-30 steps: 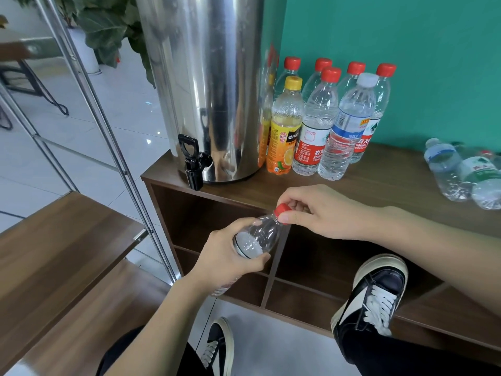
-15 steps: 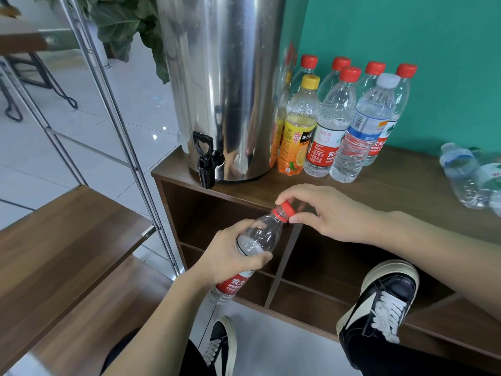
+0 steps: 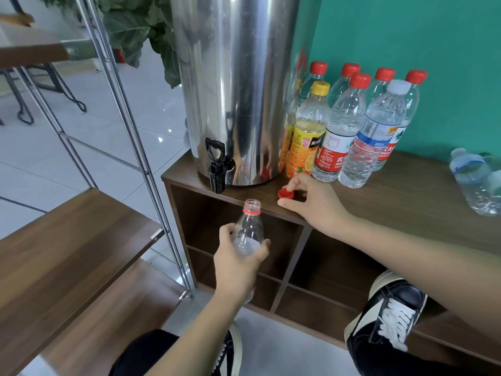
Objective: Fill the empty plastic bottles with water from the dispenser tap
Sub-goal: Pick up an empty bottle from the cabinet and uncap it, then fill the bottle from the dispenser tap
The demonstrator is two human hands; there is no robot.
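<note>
Bottle [image 3: 249,232] upright in left hand [image 3: 238,263], open mouth toward tap [image 3: 217,165].

The dispenser [image 3: 233,85] is shiny silver with a black tap [image 3: 217,169]. The counter [image 3: 406,196] is dark brown wood grain; the wall [image 3: 406,36] behind is teal. The open bottle [image 3: 249,226] is clear with a red neck ring; the loose cap [image 3: 285,193] is red. Far bottles are clear with red caps and red-and-white labels, one with a white cap [image 3: 398,86] and blue label. The juice bottle [image 3: 307,131] is orange and yellow. The shoes [image 3: 390,313] are black with white laces.
</note>
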